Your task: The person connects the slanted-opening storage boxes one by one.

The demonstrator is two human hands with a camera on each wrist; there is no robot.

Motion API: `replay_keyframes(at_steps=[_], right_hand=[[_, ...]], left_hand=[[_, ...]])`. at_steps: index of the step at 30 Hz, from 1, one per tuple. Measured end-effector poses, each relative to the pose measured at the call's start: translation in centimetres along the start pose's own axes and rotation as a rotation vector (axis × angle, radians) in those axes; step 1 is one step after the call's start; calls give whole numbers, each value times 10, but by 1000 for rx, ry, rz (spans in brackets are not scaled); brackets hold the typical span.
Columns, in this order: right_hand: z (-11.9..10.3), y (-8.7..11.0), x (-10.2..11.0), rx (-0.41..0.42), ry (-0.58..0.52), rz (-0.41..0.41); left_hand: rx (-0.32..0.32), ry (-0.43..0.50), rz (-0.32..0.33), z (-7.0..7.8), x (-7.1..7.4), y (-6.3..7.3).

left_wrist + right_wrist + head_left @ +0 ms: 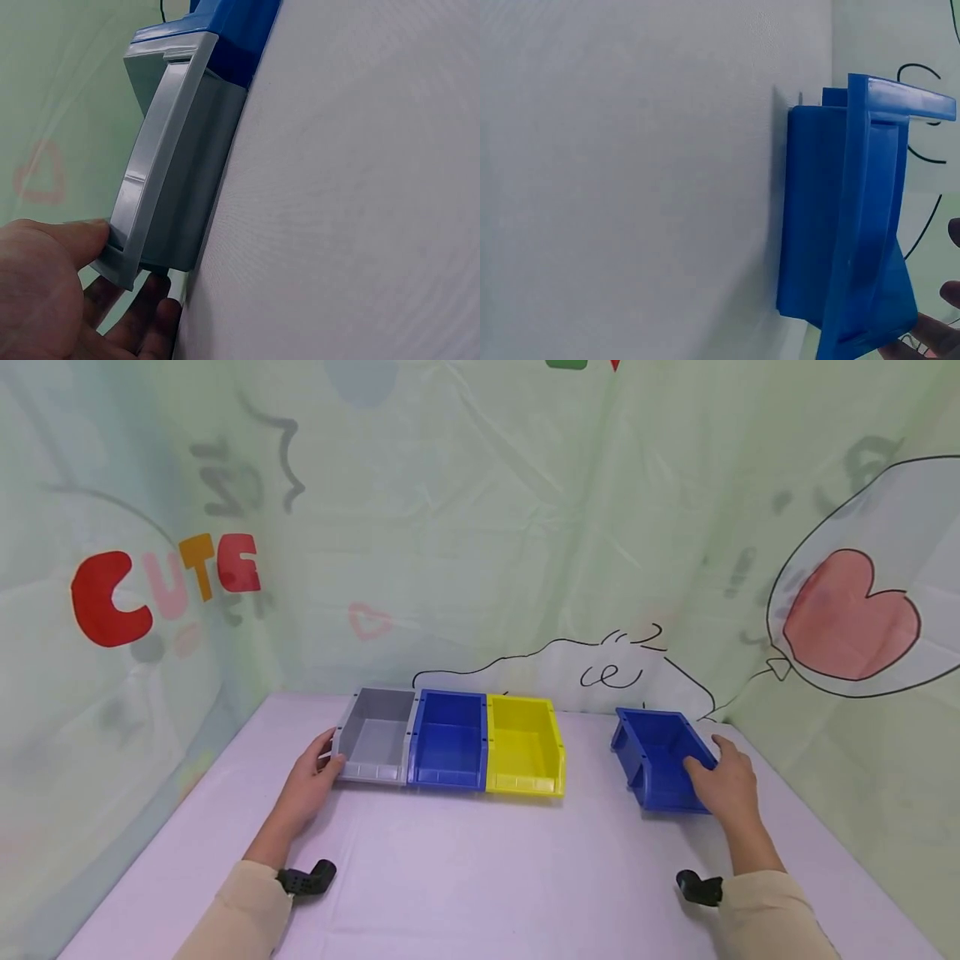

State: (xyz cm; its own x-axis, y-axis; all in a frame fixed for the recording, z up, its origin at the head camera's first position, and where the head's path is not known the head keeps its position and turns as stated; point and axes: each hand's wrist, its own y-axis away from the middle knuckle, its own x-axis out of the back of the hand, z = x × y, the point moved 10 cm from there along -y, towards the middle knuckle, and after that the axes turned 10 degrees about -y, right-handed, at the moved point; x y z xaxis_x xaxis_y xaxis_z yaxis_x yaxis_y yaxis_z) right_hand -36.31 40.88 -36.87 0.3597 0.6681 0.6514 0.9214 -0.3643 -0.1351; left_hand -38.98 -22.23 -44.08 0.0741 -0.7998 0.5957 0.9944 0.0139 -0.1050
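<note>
A grey storage bin (372,742) stands leftmost in a row, its side against a blue bin (450,743); a yellow bin (523,747) adjoins that one. My left hand (313,777) pinches the grey bin's left front corner. In the left wrist view, the thumb (90,241) lies on its rim and the other fingers curl beneath, along the outside. Apart on the right is a second blue bin (647,770), turned at an angle. My right hand (731,783) is at its right side, fingers spread, thumb over the inside. Fingertips (928,334) touch the bin's lower corner in the right wrist view.
The bins stand towards the back of a table (480,877) under a pale cloth. A printed curtain (465,527) hangs behind and at both sides. A gap separates the yellow bin from the right-hand blue bin. Each wrist carries a black camera mount (307,880).
</note>
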Motion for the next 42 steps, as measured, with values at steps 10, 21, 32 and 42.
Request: replay_keyframes(at_steps=[10, 21, 32, 42], right_hand=[[28, 0, -5, -144, -156, -100], [31, 2, -10, -160, -264, -245], [29, 5, -12, -169, -298, -247], [21, 5, -13, -174, -332, -245]], left_hand=[[0, 10, -5, -2, 0, 1], [-2, 9, 0, 0, 3, 1], [-15, 17, 5, 1, 2, 0], [-17, 16, 15, 5, 2, 0]])
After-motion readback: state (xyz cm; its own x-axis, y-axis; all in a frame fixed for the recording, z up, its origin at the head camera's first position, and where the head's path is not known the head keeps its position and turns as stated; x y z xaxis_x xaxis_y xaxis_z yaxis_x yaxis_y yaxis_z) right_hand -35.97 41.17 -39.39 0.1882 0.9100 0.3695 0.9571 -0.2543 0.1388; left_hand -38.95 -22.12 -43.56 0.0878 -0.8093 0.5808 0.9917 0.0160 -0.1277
